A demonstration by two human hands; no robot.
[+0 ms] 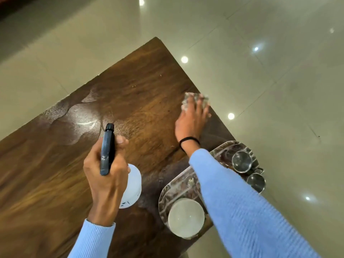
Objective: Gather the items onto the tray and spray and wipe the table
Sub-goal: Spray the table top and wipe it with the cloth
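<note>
Left hand: the left hand [104,174] is curled tight around the neck of a spray bottle [133,185] with a white translucent body and a dark trigger head. The thumb lies beside the head and the nozzle points away from the person.
Spray bottle position: over the near middle of the dark brown wooden table [46,183], left of the tray. I cannot tell whether its base touches the wood.
Right hand: the right hand [191,121] lies flat with its fingers straight and spread, pressing on a crumpled white cloth [188,98]. A black band [189,139] circles the wrist.
Cloth position: under the fingertips, at the table's right edge, beyond the tray.
Tray: a brown-and-white patterned tray [167,194] sits at the table's right edge, partly under the light blue sleeve [232,198].
On the tray: two shiny steel cups [242,162] stand just beside each other at the far end, and a round white plate [186,217] lies at the near end.
Table surface: a wet glossy patch [80,120] lies near the left edge, ahead of the nozzle.
</note>
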